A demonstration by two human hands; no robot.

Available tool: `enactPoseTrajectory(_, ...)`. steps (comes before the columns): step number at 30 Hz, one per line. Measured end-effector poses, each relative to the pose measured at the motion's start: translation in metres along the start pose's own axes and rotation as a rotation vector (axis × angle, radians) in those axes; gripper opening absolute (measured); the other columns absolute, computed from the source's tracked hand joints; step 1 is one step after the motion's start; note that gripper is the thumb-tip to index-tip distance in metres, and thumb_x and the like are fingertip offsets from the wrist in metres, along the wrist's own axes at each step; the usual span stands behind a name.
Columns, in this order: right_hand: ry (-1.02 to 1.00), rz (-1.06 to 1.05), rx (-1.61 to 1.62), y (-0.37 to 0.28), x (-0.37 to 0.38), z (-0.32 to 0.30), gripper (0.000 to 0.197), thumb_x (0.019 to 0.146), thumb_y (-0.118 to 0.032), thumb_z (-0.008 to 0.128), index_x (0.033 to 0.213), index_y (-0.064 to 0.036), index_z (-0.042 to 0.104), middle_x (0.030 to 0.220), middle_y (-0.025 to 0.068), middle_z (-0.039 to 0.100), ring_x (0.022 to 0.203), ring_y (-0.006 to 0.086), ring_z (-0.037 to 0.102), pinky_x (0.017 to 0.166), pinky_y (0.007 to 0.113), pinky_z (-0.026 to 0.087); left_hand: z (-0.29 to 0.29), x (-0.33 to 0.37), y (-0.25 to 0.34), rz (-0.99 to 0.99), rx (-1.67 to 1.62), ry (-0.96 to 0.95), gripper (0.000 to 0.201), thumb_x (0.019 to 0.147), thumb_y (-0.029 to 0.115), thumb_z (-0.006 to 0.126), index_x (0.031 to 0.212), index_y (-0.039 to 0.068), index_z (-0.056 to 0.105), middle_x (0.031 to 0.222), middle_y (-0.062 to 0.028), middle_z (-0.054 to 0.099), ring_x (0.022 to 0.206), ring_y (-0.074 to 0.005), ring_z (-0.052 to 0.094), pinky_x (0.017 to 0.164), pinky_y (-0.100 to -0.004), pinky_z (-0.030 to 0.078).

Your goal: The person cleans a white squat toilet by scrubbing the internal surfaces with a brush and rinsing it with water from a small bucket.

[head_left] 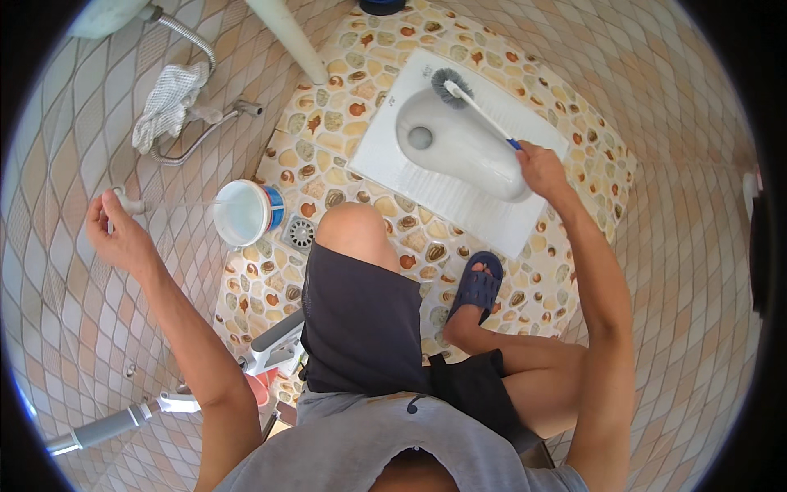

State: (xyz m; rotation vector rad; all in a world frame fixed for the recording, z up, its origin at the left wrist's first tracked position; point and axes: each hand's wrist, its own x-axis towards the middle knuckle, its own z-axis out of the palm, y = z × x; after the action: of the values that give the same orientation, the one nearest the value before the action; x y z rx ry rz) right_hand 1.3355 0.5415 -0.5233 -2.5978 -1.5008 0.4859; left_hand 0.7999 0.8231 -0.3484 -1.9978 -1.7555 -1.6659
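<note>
My right hand (543, 170) is closed round the blue end of a toilet brush (484, 115) with a white handle. Its round grey bristle head rests at the far rim of a white squat toilet (471, 197) set in the floor. At the left wall, my left hand (119, 234) has its fingers curled at a small white tap (129, 200). A thin stream of water runs sideways from this tap into a white bucket (239, 215) with a blue label. Pale water stands inside the bucket, on the floor beside my bent knee.
A floor drain (299, 234) lies right of the bucket. A cloth (170, 107) hangs on the wall pipes near a metal tap (246, 107). A pale upright pipe (288, 37) meets the floor farther back. Grey-handled poles (111, 425) stand at lower left. My blue sandal (477, 287) is near the toilet.
</note>
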Motion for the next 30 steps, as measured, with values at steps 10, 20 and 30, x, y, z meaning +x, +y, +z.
enactPoseTrajectory(10, -0.046, 0.127, -0.202, 0.051, -0.090, -0.111, 0.023, 0.092, -0.021, 0.052, 0.100, -0.0040, 0.067, 0.086, 0.0224, 0.067, 0.084, 0.0411, 0.063, 0.076, 0.051, 0.049, 0.010, 0.005, -0.011, 0.004, -0.146, 0.089, 0.031, 0.088, 0.021, 0.071, 0.101, -0.005, 0.064, 0.096, -0.0133, 0.065, 0.083, -0.0173, 0.060, 0.071, -0.0278, 0.049)
enactPoseTrajectory(20, 0.039, 0.241, -0.150, 0.039, -0.131, -0.137, 0.027, 0.095, -0.021, 0.051, 0.110, -0.0047, 0.067, 0.079, 0.0187, 0.067, 0.073, 0.0345, 0.066, 0.069, 0.045, 0.051, 0.006, -0.002, 0.005, 0.005, -0.290, -0.006, 0.033, 0.085, 0.025, 0.072, 0.093, -0.007, 0.066, 0.092, -0.0130, 0.063, 0.081, -0.0175, 0.058, 0.071, -0.0298, 0.048)
enactPoseTrajectory(30, 0.179, 0.151, -0.155, -0.007, -0.133, -0.093, 0.020, 0.085, -0.014, 0.058, 0.100, -0.0061, 0.069, 0.082, 0.0181, 0.068, 0.077, 0.0344, 0.067, 0.069, 0.045, 0.053, -0.004, 0.006, -0.002, 0.017, -0.172, -0.060, 0.041, 0.087, 0.032, 0.071, 0.100, -0.007, 0.066, 0.094, -0.0153, 0.065, 0.084, -0.0207, 0.061, 0.073, -0.0317, 0.050)
